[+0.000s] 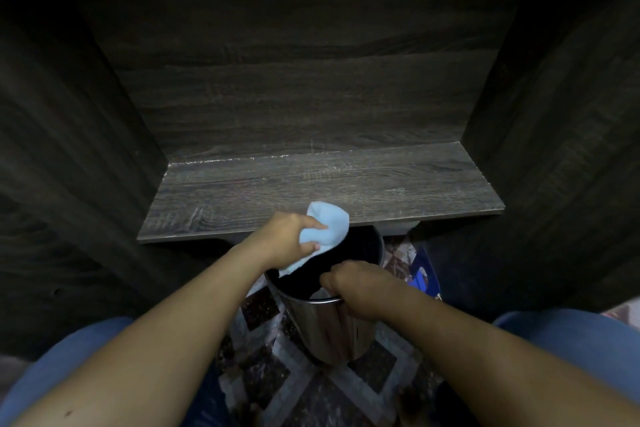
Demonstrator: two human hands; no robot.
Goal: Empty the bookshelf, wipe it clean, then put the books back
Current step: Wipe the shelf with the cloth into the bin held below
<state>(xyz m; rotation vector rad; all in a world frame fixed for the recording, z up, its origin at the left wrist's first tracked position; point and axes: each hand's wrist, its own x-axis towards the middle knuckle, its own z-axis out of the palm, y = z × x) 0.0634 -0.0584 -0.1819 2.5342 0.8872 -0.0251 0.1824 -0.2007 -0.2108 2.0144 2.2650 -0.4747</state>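
No legible text, label, brand or number on any surface in view.

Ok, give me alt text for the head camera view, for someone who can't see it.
A person's left hand holds a light blue cloth over the open mouth of a shiny metal bin, whose rim the right hand grips. Behind them is a dark wood-grain shelf; below, a patterned tile floor.
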